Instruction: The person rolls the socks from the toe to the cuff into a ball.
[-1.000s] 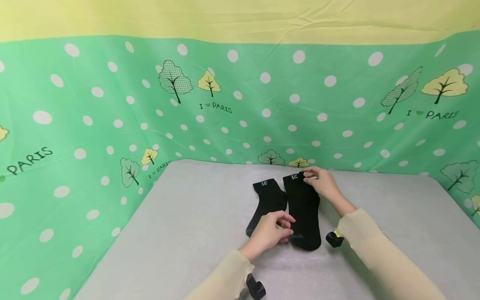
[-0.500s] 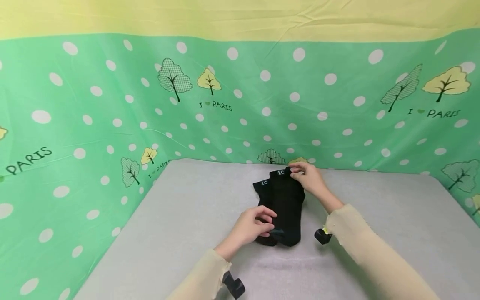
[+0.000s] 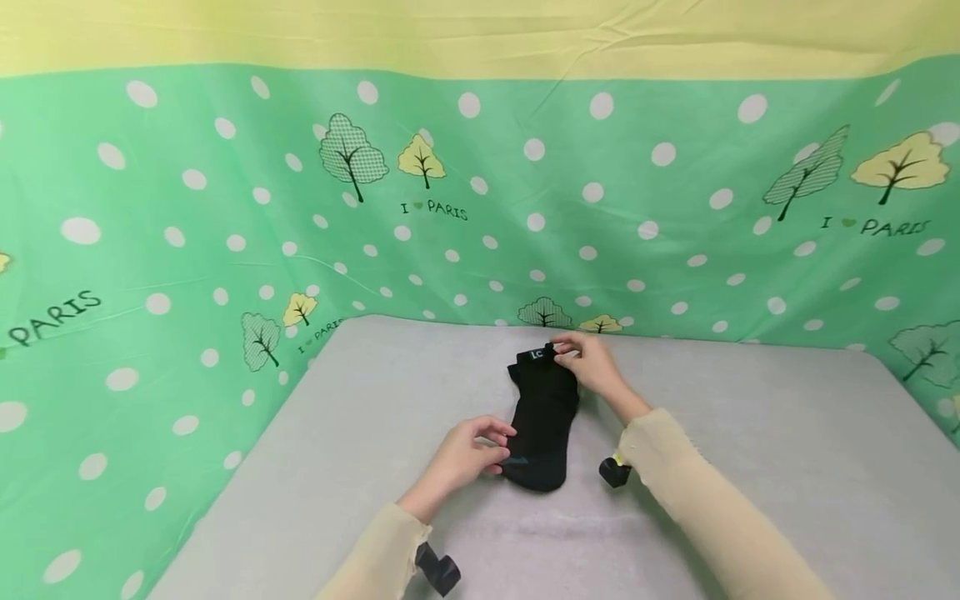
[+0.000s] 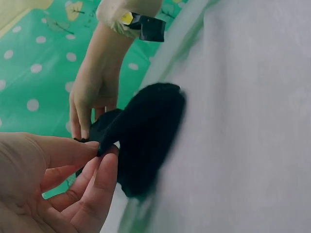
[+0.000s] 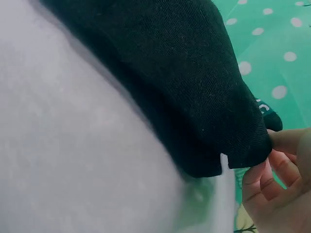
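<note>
A black sock with a small white "LC" on its cuff is stretched lengthwise between my two hands. Under it lies a second black sock; a corner of that cuff sticks out at the upper left and the rest is mostly covered. My left hand pinches the upper sock's left edge near the toe, thumb against fingertips, as the left wrist view also shows. At the far end my right hand pinches the cuff corner beside the lettering. The right wrist view shows this sock close up, its ribbed fabric hanging near the table.
A pale grey cloth covers the table. Behind and to the sides hangs a green curtain with white dots, printed trees and a yellow upper band. A black wrist camera hangs below the left sleeve, another camera below the right.
Both hands have carried the upper sock leftward, from beside the other sock to over it. The lower sock, fully in sight beside it before, is now mostly hidden.
</note>
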Demonstrator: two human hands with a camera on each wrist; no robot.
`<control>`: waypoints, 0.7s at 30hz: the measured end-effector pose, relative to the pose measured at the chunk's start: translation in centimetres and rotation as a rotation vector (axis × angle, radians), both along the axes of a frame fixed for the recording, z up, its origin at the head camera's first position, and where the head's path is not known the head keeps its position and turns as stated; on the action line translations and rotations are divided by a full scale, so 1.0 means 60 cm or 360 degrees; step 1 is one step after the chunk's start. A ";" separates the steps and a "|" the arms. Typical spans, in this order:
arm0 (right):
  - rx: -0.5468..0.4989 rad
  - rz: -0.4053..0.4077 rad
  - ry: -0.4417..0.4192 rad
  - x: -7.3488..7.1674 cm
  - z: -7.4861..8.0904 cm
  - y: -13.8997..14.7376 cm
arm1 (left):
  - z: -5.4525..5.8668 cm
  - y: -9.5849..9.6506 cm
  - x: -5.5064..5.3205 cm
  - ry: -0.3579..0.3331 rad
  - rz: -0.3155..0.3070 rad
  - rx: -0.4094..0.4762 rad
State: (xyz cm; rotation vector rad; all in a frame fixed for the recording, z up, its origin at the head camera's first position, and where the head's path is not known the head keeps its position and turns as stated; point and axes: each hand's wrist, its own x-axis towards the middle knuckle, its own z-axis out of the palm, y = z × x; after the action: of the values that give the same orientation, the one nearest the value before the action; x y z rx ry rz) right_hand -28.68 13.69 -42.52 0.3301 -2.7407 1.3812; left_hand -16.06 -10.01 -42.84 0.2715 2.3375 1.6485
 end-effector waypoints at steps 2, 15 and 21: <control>0.0002 0.0000 -0.0008 -0.004 -0.009 -0.004 | -0.003 -0.004 -0.002 0.0005 0.0005 -0.0031; 0.0184 0.0010 -0.0014 -0.004 -0.033 0.001 | -0.010 0.001 -0.012 0.0193 -0.0070 -0.0500; 0.0232 -0.0040 0.0019 0.017 -0.018 0.012 | -0.003 -0.003 -0.011 0.0389 -0.0126 -0.0748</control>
State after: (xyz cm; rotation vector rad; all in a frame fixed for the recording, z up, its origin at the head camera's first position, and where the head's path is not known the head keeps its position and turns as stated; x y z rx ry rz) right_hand -27.65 14.43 -43.60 0.3084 -2.8320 1.1721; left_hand -16.75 -10.17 -42.99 0.4782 2.7649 1.0331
